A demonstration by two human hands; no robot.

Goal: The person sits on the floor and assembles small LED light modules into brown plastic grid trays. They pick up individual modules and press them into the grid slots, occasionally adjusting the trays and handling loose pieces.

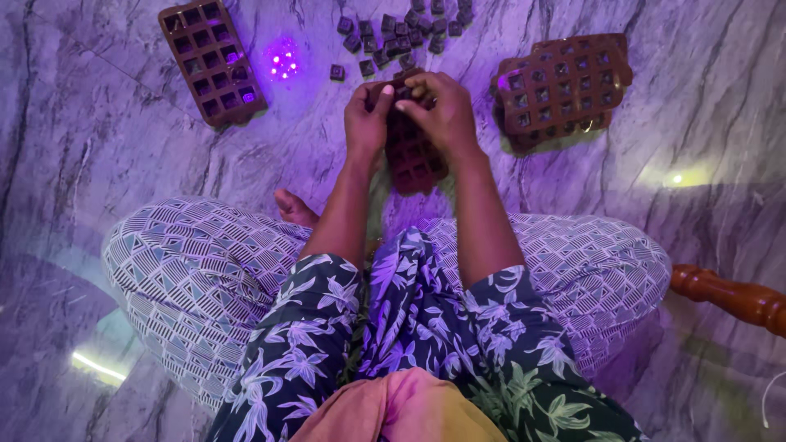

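Two hands are in view, both gripping one brown mould tray (412, 155) held upright above the marble floor (98, 147), directly ahead of the seated person's crossed legs. The left hand (368, 115) is closed around the tray's upper left edge; the right hand (440, 110) is closed over its upper right corner, fingers curled onto the top rim. The cells of the held tray that show below the hands look dark; whether they are filled cannot be told. A second mould tray (212, 59) lies flat on the floor at the upper left, well apart from the hands; it shows a grid of square cells, three across, and most of them look hollow, with a few near its lower right corner catching purple light. At the upper right lies a stack of mould trays (561, 92), at least two, the upper one offset from the one beneath; their cells hold small pale squares, contents unclear. Between the two, just beyond the hands, a loose cluster of small dark cubes (405, 34) sits on the floor, roughly twenty, with one stray cube (336, 72) apart at the left. A bare foot (293, 209) shows beside the left forearm. One turned wooden leg (729, 296) enters at the right edge.
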